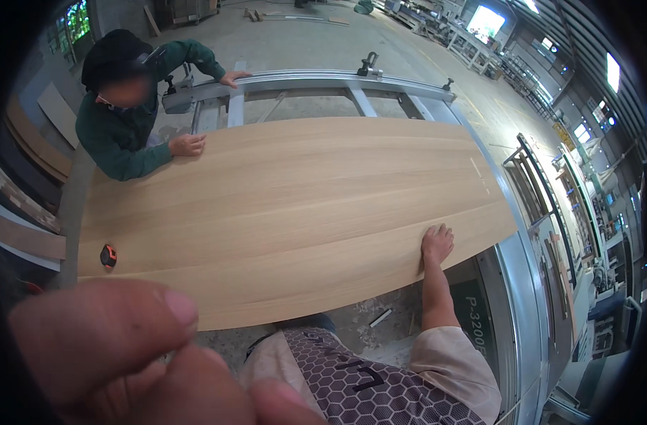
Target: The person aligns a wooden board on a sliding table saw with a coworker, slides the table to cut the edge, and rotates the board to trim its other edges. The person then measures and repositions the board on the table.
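Observation:
A large light wood-grain board (288, 205) lies flat in front of me. My right hand (437, 243) rests on its top near the right part of the near edge, fingers extended away from me. Looming large and blurred at the lower left is my left hand (125, 347), raised close to the view. Its fingers are curled in, and nothing shows between them. It covers part of the board's near left corner. An orange and black tape measure (109, 256) sits on the board's left end.
A co-worker in green (128, 134) leans over the far left, one hand (187, 145) at the board's edge, the other (235, 76) on a metal rail (295, 79). A metal machine table (511, 262) runs along the right. Panels (26, 234) stand at left.

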Available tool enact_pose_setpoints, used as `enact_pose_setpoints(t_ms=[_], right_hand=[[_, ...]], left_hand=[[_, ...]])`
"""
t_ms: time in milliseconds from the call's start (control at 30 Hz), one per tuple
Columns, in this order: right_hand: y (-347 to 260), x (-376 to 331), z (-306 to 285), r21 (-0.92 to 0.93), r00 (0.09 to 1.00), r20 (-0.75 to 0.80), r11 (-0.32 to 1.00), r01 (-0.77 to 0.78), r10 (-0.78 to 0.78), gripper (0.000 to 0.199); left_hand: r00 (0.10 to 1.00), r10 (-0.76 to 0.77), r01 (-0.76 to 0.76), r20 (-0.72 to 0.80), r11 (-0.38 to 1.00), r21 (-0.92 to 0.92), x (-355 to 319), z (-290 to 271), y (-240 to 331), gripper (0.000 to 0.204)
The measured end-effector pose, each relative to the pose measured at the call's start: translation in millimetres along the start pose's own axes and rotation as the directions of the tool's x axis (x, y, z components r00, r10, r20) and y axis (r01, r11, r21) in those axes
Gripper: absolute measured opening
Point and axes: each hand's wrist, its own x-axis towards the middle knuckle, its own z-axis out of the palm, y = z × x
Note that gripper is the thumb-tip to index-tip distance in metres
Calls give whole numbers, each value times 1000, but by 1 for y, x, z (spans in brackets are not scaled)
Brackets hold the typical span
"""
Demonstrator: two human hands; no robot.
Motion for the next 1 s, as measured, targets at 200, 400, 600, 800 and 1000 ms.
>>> enact_pose_setpoints(t_ms=[200, 400, 600, 800, 1000], right_hand=[[-2, -5, 4, 1, 1000, 9, 1000, -7, 7, 55], [10, -1, 4, -30, 1000, 13, 999, -15, 15, 56], [-16, -2, -4, 14, 999, 34, 999, 36, -37, 55], [11, -3, 0, -21, 999, 19, 999, -27, 27, 57], [-9, -7, -2, 15, 999, 54, 1000, -11, 10, 57]], left_hand=[[1000, 17, -18, 22, 999, 41, 6, -3, 5, 78], [991, -9, 1, 136, 999, 54, -12, -13, 14, 84], [993, 5, 19, -115, 979, 203, -25, -8, 27, 54], [641, -766, 701, -43, 607, -374, -103, 146, -29, 39], [-43, -978, 998, 202, -31, 60, -303, 319, -46, 73]])
